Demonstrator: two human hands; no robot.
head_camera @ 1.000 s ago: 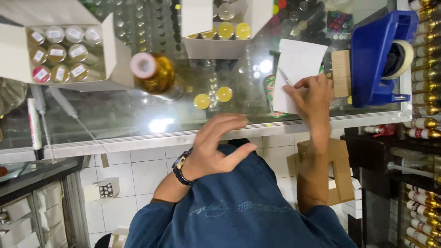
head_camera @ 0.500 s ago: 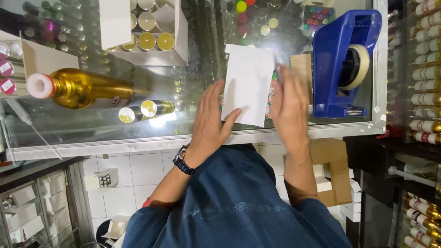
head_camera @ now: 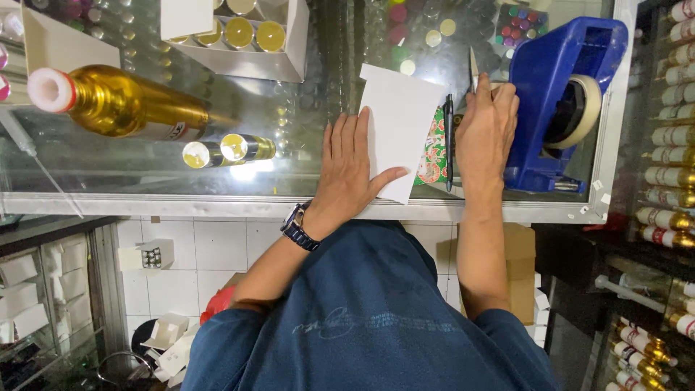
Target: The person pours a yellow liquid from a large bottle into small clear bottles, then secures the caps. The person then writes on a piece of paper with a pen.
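My left hand, with a dark wristwatch, lies flat with fingers spread on the left edge of a white folded card sheet resting on the glass counter. My right hand sits just right of the sheet, against the blue tape dispenser. Its fingers are closed around a thin pale blade-like strip that sticks out past the fingertips. Between the sheet and my right hand, a black pen lies on a red and green patterned paper.
A large gold bottle with a white cap lies at the left, two small gold vials beside it. A white box of gold-capped vials stands at the back. Shelves of small bottles line the right side. White boxes lie on the floor below.
The white sheet, held up between both hands, now lies on the glass. My left hand has flattened onto it. My right hand has moved right to the tape dispenser.
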